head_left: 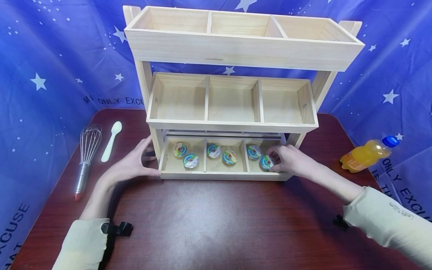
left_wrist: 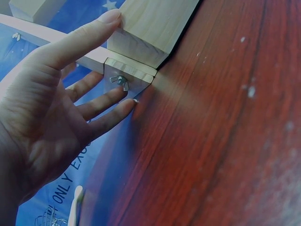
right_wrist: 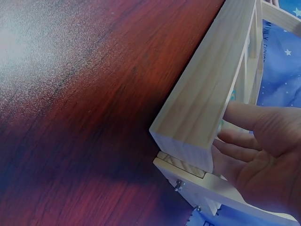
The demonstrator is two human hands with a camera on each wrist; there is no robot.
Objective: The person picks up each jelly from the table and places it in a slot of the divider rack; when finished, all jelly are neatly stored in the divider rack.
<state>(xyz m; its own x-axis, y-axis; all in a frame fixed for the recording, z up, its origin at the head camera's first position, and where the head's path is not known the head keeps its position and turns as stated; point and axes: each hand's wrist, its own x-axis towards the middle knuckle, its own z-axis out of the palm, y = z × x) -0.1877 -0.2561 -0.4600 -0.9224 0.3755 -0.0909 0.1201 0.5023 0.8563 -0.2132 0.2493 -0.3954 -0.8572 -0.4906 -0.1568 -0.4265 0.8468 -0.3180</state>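
Note:
A three-tier wooden rack [head_left: 222,176] stands at the back of the table, each tier split into three compartments. Every bottom compartment holds two small jelly cups with printed foil lids. My right hand [head_left: 291,160] reaches into the bottom right compartment, its thumb and fingers pinching the front jelly cup [head_left: 266,162] there. Another jelly cup [head_left: 254,151] lies just behind it. In the right wrist view the rack's front board hides most of the held cup. My left hand [head_left: 135,160] is at the rack's lower left corner, fingers extended and thumb against the bottom tier's edge [left_wrist: 141,49].
On the left of the table lie a whisk [head_left: 85,161] and a pale plastic spoon [head_left: 112,141]. An orange drink bottle [head_left: 366,154] with a blue cap lies at the right edge. Blue star-printed cloth [head_left: 37,108] surrounds the table.

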